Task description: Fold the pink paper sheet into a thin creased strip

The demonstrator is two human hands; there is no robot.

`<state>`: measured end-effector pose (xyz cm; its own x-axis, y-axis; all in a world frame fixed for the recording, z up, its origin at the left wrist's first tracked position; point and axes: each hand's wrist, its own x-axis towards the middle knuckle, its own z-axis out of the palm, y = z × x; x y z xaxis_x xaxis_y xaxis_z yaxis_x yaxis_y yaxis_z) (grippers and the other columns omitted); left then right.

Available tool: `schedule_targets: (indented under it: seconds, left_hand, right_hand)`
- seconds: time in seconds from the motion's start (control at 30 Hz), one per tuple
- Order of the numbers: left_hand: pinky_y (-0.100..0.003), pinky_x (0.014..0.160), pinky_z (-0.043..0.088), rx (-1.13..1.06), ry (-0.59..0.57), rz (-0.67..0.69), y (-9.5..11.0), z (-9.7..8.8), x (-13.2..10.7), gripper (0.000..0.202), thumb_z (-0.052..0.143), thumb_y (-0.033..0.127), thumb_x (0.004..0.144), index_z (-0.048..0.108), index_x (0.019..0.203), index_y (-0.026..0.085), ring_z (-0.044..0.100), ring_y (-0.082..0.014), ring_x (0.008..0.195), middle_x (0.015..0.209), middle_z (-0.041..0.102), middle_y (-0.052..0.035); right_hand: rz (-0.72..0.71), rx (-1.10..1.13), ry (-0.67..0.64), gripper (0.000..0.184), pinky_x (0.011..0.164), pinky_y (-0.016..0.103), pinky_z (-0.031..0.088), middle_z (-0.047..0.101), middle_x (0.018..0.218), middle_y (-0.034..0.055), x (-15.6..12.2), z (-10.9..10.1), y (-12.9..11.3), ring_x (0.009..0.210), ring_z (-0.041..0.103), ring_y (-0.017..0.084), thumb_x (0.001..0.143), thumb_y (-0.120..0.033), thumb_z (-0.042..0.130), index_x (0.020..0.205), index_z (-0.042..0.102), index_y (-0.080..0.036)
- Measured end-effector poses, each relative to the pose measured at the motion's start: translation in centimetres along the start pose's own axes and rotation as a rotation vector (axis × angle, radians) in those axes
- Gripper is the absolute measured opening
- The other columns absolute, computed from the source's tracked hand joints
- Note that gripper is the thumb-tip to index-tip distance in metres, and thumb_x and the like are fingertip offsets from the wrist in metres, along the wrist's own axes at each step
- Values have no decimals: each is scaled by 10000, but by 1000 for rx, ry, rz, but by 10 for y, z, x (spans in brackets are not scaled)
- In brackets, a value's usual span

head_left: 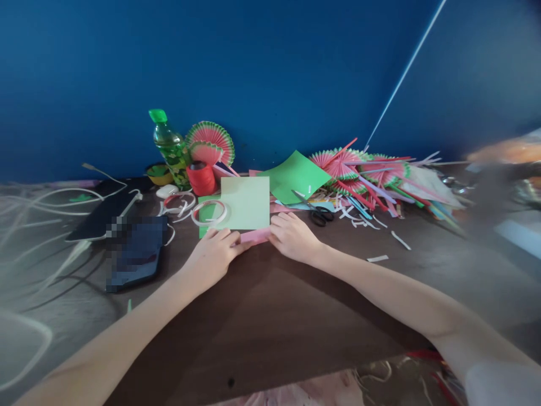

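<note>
A pale green paper sheet (247, 202) stands up from the brown table (270, 316), its lower edge folded with a pink strip (255, 236) showing beneath. My left hand (213, 255) pinches the pink fold at its left end, fingers closed on it. At the right end, my right hand (293, 237) presses the same fold with curled fingers. Both forearms reach in from the bottom corners.
Behind the sheet lie black scissors (318, 212), a darker green sheet (298, 176), tape rings (209, 213), a red tape roll (201, 177), a green-capped bottle (171, 148), folded paper fans (210, 142) and a heap of paper strips (380, 186). A phone (137, 252), tablet and white cables are on the left.
</note>
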<state>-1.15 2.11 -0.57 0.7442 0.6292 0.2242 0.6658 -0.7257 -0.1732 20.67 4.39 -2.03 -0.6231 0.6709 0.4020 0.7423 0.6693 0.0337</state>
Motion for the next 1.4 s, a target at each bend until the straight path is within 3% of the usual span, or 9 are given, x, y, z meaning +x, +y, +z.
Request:
schedule_targets:
  seconds: [0.17, 0.33, 0.47, 0.57, 0.7, 0.8, 0.87, 1.17, 1.4]
  left_hand:
    - [-319, 608, 389, 86, 56, -108, 12, -2, 0, 329, 439, 134, 806, 625, 1054, 245, 560, -203, 703, 777, 624, -54]
    - [-285, 591, 389, 110, 47, -146, 4, 2, 1, 189, 435, 210, 857, 621, 868, 179, 568, -190, 750, 786, 616, -55]
    - [-284, 626, 408, 91, 55, -127, -5, 7, -1, 182, 452, 259, 863, 600, 812, 167, 565, -196, 780, 779, 606, -53]
    - [-296, 656, 421, 27, 56, -143, -9, 8, -2, 231, 410, 275, 880, 609, 834, 167, 566, -203, 794, 799, 612, -59]
    - [-295, 741, 438, -291, 85, -284, -14, -1, 0, 268, 375, 286, 882, 617, 876, 172, 575, -198, 857, 878, 639, -58]
    - [-277, 754, 451, -613, 14, -418, -18, -8, 3, 273, 412, 341, 855, 630, 860, 177, 598, -184, 832, 900, 668, -41]
    - [-283, 777, 451, -692, -32, -451, -21, -9, 4, 284, 428, 366, 841, 639, 859, 176, 604, -190, 843, 913, 678, -39]
    - [-334, 808, 445, -397, -21, -201, -31, 2, -1, 278, 401, 236, 839, 650, 944, 168, 577, -199, 882, 923, 638, -71]
    - [-348, 790, 436, -203, -59, -124, -29, 1, 0, 267, 417, 164, 828, 655, 947, 162, 576, -205, 858, 855, 632, -65]
  right_hand:
    - [-27, 43, -45, 251, 703, 315, 329, 538, 718, 64, 3, -3, 8, 741, 488, 189, 824, -344, 568, 711, 608, -123]
    - [-111, 241, -39, 200, 680, 268, 367, 525, 755, 33, 5, 2, 27, 744, 491, 154, 798, -313, 610, 716, 577, -133]
    - [-232, 206, 42, 178, 691, 280, 384, 525, 765, 49, 2, 8, 32, 747, 479, 160, 857, -285, 526, 883, 613, -132]
    - [-276, 149, 82, 247, 687, 297, 382, 532, 752, 62, 1, 9, 30, 736, 465, 171, 906, -269, 417, 861, 622, -139]
    - [-158, 391, 168, 195, 710, 288, 394, 542, 752, 58, 1, 4, 24, 745, 478, 158, 878, -181, 430, 775, 586, -124]
    - [35, 672, 86, 137, 633, 237, 396, 539, 702, 21, 3, 1, 21, 670, 485, 121, 840, -131, 468, 743, 564, -127]
    - [110, 759, -3, 120, 605, 220, 389, 551, 694, 11, 4, 0, 22, 645, 490, 108, 832, -137, 495, 741, 572, -124]
    - [-39, 598, -142, 103, 679, 225, 407, 600, 807, 44, 4, -8, 28, 736, 531, 113, 786, -68, 558, 818, 645, -112]
    - [-119, 381, -206, 143, 748, 270, 423, 605, 854, 69, 5, -15, 28, 825, 548, 146, 784, -50, 547, 849, 658, -112]
